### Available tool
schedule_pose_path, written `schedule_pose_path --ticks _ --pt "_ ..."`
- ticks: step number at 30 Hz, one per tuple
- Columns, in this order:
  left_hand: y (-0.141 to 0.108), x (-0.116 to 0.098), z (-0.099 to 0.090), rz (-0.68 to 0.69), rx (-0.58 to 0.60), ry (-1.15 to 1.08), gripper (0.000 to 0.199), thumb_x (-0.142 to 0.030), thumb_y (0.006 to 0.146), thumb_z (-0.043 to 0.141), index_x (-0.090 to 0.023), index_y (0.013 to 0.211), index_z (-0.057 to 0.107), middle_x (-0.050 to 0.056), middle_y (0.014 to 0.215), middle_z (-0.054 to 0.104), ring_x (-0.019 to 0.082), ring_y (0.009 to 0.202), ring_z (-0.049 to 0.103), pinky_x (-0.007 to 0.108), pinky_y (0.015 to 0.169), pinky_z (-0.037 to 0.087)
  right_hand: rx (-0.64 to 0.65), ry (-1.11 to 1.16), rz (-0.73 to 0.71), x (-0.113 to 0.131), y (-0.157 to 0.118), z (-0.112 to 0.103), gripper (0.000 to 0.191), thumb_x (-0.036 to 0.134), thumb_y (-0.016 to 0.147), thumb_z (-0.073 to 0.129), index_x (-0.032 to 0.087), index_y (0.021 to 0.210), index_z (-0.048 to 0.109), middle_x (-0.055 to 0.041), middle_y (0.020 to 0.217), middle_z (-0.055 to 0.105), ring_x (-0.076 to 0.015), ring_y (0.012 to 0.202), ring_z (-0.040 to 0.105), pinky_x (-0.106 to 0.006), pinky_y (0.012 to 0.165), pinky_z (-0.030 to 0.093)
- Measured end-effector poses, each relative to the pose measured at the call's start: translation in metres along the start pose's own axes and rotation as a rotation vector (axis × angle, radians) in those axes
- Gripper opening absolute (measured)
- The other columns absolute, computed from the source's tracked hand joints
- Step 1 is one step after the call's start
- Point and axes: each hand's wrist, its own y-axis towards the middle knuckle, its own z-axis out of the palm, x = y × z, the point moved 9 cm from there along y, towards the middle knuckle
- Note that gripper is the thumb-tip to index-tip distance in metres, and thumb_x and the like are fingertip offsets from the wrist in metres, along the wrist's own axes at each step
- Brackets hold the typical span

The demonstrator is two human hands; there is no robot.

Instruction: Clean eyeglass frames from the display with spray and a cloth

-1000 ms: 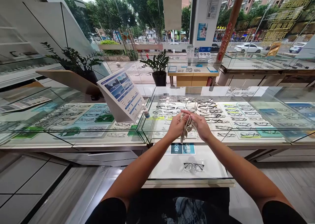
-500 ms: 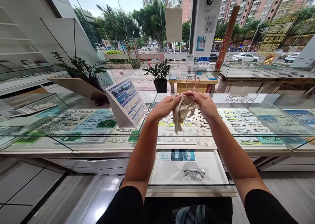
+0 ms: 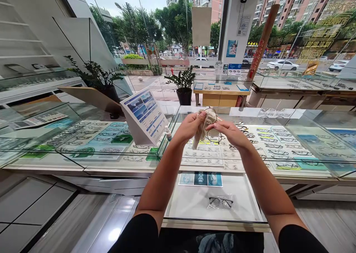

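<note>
In the head view my left hand (image 3: 191, 127) is closed around a crumpled beige cleaning cloth (image 3: 198, 138), whose end hangs below the fingers. A pair of thin round-rimmed eyeglasses (image 3: 221, 138) is held between both hands, one rim above the other. The right hand (image 3: 230, 133) pinches the eyeglasses near their middle with thumb and fingers. The cloth lies against the side of the eyeglasses by my left hand, and it hides part of them. Both hands are raised above the glass display counter (image 3: 200, 165).
A desk calendar (image 3: 144, 114) and a small white bottle (image 3: 168, 133) stand on the counter to the left. Below, an open white drawer (image 3: 191, 206) holds dark-framed glasses (image 3: 221, 202) in clear plastic. Rows of frames (image 3: 274, 146) lie under the glass. A potted plant (image 3: 183, 84) stands beyond.
The eyeglasses have turned from level to upright, with one rim now below the right fingers. My right hand has moved lower, and the cloth is bunched more tightly in my left hand.
</note>
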Motion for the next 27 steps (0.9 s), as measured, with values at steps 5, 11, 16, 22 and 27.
schedule_pose_path --ticks 5,11,16,22,27 --pt "0.003 0.005 0.008 -0.013 0.065 -0.156 0.058 -0.07 0.08 0.09 -0.014 0.086 0.075 0.005 0.078 0.072 0.016 0.069 0.062 0.028 0.069 0.048 -0.051 0.076 0.082 -0.01 -0.001 -0.005 0.054 0.073 0.096 0.069 0.023 0.099 0.09 -0.0071 0.112 0.082 -0.0292 0.114 0.069 -0.042 0.109 0.047" --pt "-0.002 -0.015 0.018 0.035 0.134 -0.179 0.047 -0.05 0.074 0.1 -0.014 0.088 0.074 0.003 0.075 0.07 0.015 0.069 0.062 0.027 0.067 0.048 -0.057 0.067 0.097 -0.002 -0.001 -0.006 0.057 0.076 0.092 0.072 0.023 0.091 0.089 -0.0068 0.102 0.083 -0.0272 0.105 0.07 -0.04 0.099 0.05" --pt "-0.008 -0.029 0.026 0.051 0.139 -0.167 0.047 -0.049 0.073 0.101 -0.016 0.086 0.071 0.002 0.071 0.068 0.015 0.065 0.061 0.027 0.065 0.048 -0.015 0.046 0.105 0.008 -0.004 -0.007 0.056 0.075 0.094 0.071 0.022 0.095 0.09 -0.0072 0.104 0.084 -0.0271 0.105 0.072 -0.038 0.096 0.053" --pt "-0.01 -0.031 0.029 0.033 0.089 -0.19 0.049 -0.049 0.07 0.102 -0.017 0.091 0.071 0.002 0.073 0.069 0.015 0.064 0.059 0.028 0.064 0.048 -0.002 0.129 0.094 0.017 -0.006 -0.002 0.052 0.071 0.094 0.074 0.022 0.094 0.09 -0.0071 0.095 0.084 -0.0269 0.099 0.074 -0.039 0.096 0.056" --pt "-0.009 -0.021 0.024 0.001 0.0 -0.217 0.054 -0.05 0.067 0.103 -0.016 0.096 0.073 0.001 0.077 0.067 0.013 0.067 0.058 0.025 0.064 0.048 -0.059 0.183 0.067 0.02 -0.01 -0.001 0.048 0.069 0.096 0.074 0.024 0.095 0.09 -0.0066 0.096 0.083 -0.0258 0.098 0.073 -0.037 0.096 0.057"
